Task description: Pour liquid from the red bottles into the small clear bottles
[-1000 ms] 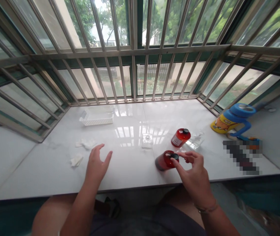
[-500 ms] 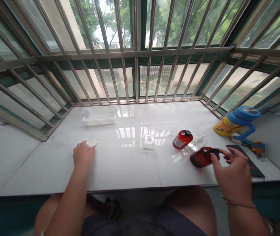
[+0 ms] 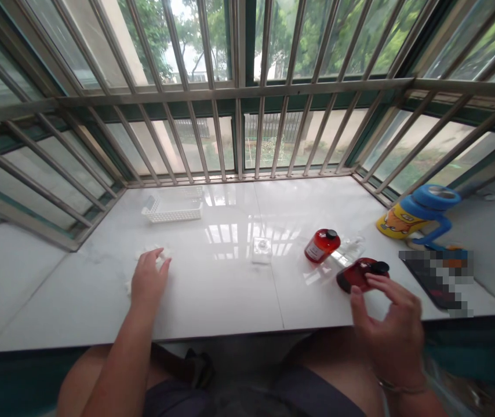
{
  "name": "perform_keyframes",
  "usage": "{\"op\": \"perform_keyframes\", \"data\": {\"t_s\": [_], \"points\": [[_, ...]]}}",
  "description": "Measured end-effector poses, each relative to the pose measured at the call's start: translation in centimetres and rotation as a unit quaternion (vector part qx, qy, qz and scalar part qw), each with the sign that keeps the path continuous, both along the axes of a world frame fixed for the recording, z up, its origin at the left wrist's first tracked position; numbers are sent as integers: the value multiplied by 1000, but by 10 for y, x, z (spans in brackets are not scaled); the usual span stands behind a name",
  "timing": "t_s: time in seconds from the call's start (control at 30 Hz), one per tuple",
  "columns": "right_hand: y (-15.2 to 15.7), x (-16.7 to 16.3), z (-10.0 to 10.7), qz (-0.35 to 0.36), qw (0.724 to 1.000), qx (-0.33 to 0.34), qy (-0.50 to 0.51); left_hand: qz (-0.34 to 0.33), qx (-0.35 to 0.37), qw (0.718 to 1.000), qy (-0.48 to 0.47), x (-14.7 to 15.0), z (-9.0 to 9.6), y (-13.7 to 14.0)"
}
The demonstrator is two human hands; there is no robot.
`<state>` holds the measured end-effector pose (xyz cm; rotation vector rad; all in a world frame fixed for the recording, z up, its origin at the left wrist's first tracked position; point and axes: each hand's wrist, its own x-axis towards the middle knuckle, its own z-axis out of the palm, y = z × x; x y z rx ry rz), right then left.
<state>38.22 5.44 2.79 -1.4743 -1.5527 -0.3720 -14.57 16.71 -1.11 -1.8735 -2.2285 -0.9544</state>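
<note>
My left hand (image 3: pixel 148 281) rests at the left of the white counter, thumb and forefinger a little apart. Thin whitish material (image 3: pixel 166 255) shows beyond its fingertips and beside the hand; I cannot make out what kind. My right hand (image 3: pixel 393 327) hovers by the front edge, its thumb and forefinger curved apart with nothing between them. Just beyond those fingertips is a dark red bottle (image 3: pixel 358 275) with a black cap. Behind it, a brighter red bottle (image 3: pixel 321 246) has a pale label and black cap. A clear item (image 3: pixel 349 250) lies partly hidden between the bottles.
A small clear square object (image 3: pixel 262 250) sits mid-counter. Toward the back left is a white perforated basket (image 3: pixel 173 215). On the right are a yellow and blue flask (image 3: pixel 417 211) and a dark flat object (image 3: pixel 430 281), partly blurred out. Metal bars (image 3: pixel 239 139) line the window.
My right hand has come off the dark red bottle's cap and drawn back toward me, slightly left. My left hand's thumb and forefinger show a wider gap.
</note>
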Motion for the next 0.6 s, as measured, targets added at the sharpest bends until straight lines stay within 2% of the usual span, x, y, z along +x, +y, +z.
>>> {"op": "perform_keyframes", "data": {"t_s": [0.07,0.13,0.17,0.27,0.37,0.5,0.6], "points": [[7,-22,-8,71,997,-15,-26,-42,30,995,-89,22,9,-11],[21,-43,-20,127,990,-56,-31,-77,6,975,-208,49,18,-24],[30,-52,-28,144,986,-76,-23,-99,-11,957,-273,63,22,-31],[64,-74,-51,183,971,-150,23,-170,-54,869,-460,106,38,-54],[101,-91,-66,212,948,-229,63,-189,-102,793,-570,139,52,-71],[132,-110,-70,236,923,-286,105,-164,-114,709,-677,162,66,-80],[136,-121,-69,245,919,-287,116,-159,-120,669,-716,168,72,-80]]}}
